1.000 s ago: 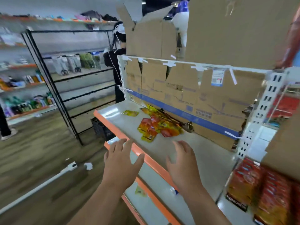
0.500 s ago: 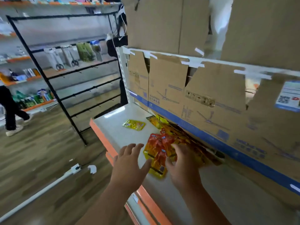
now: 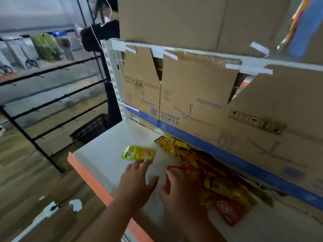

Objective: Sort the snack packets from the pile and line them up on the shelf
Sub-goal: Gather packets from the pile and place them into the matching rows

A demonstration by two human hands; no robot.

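The left hand [image 3: 138, 182] is spread flat with straight fingers. Its fingertips reach the near edge of a single yellow packet [image 3: 139, 152] lying just ahead of it. Close beside it, the right hand [image 3: 181, 189] rests on the near end of the pile [image 3: 218, 187] of red and yellow snack packets. Blur hides whether it grips one. Both hands are over the white shelf [image 3: 108, 154]. Beyond the pile, cardboard boxes [image 3: 192, 95] stand behind the shelf. Far left of the left hand is a black rack [image 3: 52, 102].
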